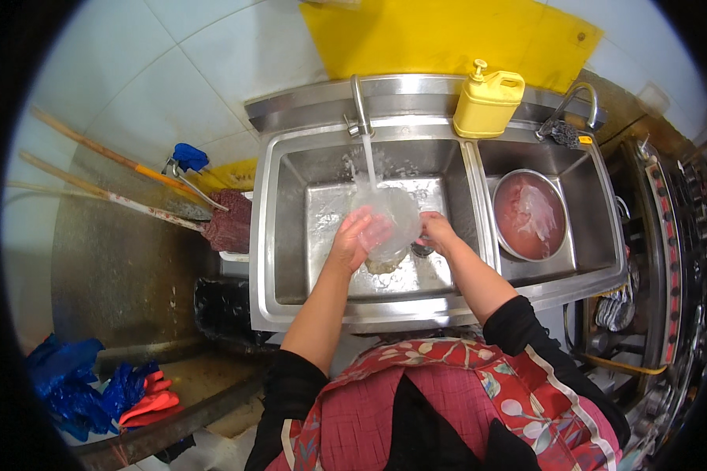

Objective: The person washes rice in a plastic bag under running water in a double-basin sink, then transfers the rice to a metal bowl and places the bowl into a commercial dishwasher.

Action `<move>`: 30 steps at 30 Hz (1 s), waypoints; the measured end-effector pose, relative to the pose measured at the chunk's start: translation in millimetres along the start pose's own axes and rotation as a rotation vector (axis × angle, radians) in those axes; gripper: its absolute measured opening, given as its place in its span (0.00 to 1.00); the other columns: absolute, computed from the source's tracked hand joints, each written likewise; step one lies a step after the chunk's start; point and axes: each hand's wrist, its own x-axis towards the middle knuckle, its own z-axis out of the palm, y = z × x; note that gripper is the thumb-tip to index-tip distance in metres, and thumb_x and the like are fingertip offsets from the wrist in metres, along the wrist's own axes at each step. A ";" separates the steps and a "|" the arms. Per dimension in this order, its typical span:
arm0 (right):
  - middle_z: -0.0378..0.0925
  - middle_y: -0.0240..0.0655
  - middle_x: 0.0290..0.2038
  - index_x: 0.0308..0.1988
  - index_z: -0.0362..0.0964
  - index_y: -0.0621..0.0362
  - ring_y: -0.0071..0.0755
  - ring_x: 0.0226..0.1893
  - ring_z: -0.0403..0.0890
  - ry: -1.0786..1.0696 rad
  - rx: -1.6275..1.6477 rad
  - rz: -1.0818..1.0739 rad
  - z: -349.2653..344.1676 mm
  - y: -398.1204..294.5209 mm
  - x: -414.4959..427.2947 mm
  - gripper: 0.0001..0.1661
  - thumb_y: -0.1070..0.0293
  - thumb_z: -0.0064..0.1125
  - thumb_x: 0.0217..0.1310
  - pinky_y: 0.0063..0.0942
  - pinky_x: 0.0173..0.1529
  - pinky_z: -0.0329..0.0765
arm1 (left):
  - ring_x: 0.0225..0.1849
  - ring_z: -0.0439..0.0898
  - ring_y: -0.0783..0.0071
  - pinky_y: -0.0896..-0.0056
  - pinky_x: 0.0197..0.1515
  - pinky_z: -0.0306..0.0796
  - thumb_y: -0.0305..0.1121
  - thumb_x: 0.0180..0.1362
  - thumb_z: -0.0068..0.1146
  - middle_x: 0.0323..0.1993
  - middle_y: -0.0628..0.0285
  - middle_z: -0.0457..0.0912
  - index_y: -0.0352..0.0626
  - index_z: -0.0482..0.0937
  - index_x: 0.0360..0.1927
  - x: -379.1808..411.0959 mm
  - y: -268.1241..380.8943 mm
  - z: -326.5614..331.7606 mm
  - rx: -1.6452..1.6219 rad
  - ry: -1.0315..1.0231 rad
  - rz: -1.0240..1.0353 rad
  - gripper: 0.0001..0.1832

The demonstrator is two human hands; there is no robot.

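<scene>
Water runs from the left faucet (360, 106) onto a round, translucent object (399, 221), perhaps a lid or bowl, in the left basin of a steel double sink (318, 312). My left hand (353, 238) grips its left side from below, with some fingers seen through it. At its right edge, my right hand (437, 232) has its fingers closed on the rim. Beneath it, a brownish-green clump (386, 264) lies on the basin floor, partly covered. A dark drain (422, 248) shows beside my right hand.
A round metal bowl (530, 215) of reddish water and pale, limp material stands in the right basin. A yellow jug (489, 105) stands on the back ledge. Beside the right faucet (583, 88) is a dark scouring pad (564, 134). Long wooden handles (118, 159) lean at left; red gloves (152, 400) lie lower left.
</scene>
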 end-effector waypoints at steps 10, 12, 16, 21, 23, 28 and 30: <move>0.65 0.43 0.48 0.57 0.49 0.54 0.41 0.40 0.73 -0.354 0.022 0.021 25.6 -33.2 -36.7 0.36 0.55 0.56 0.53 0.35 0.34 0.78 | 0.31 0.75 0.46 0.53 0.32 0.68 0.27 0.48 0.47 0.27 0.48 0.76 0.42 0.68 0.34 4.2 -35.1 30.1 1.779 -0.078 0.471 0.08; 0.68 0.43 0.45 0.58 0.50 0.57 0.40 0.39 0.75 -0.269 -0.017 -0.064 24.1 -12.0 -3.2 0.33 0.65 0.51 0.54 0.34 0.28 0.79 | 0.32 0.75 0.45 0.53 0.32 0.68 0.27 0.50 0.46 0.28 0.48 0.76 0.42 0.68 0.34 7.1 -47.7 24.6 1.810 -0.146 0.492 0.07; 0.72 0.43 0.42 0.51 0.63 0.59 0.39 0.36 0.78 -0.178 -0.220 -0.162 17.6 -22.3 1.6 0.24 0.75 0.47 0.50 0.36 0.25 0.81 | 0.34 0.76 0.53 0.49 0.46 0.65 0.28 0.49 0.46 0.29 0.52 0.76 0.42 0.72 0.31 -4.9 -36.7 1.1 2.135 -0.234 0.478 0.06; 0.78 0.42 0.30 0.38 0.74 0.62 0.35 0.28 0.80 -0.088 -0.546 -0.211 11.8 -31.5 16.1 0.14 0.71 0.54 0.47 0.32 0.25 0.80 | 0.35 0.75 0.59 0.46 0.54 0.58 0.28 0.48 0.45 0.27 0.55 0.76 0.44 0.75 0.25 -9.0 -17.4 -13.0 2.493 -0.257 0.558 0.05; 0.78 0.45 0.30 0.35 0.75 0.63 0.36 0.27 0.81 -0.039 -0.705 -0.254 20.7 -38.4 9.0 0.13 0.68 0.56 0.47 0.32 0.27 0.79 | 0.34 0.76 0.59 0.48 0.49 0.63 0.27 0.48 0.45 0.27 0.55 0.75 0.44 0.75 0.24 -14.1 -12.7 -4.7 2.485 -0.266 0.463 0.06; 0.76 0.51 0.29 0.32 0.74 0.64 0.50 0.31 0.78 0.018 -0.975 -0.498 27.0 -43.3 20.3 0.15 0.62 0.54 0.51 0.38 0.38 0.74 | 0.29 0.76 0.59 0.58 0.32 0.70 0.29 0.47 0.47 0.24 0.58 0.74 0.45 0.73 0.23 -13.0 -21.0 0.7 2.255 -0.307 0.488 0.03; 0.75 0.52 0.29 0.33 0.73 0.64 0.54 0.33 0.76 0.010 -1.066 -0.577 26.9 -39.6 27.5 0.15 0.62 0.52 0.53 0.39 0.41 0.72 | 0.29 0.77 0.59 0.60 0.28 0.70 0.31 0.47 0.49 0.23 0.58 0.74 0.45 0.72 0.23 -13.0 -19.8 3.1 2.249 -0.322 0.528 0.03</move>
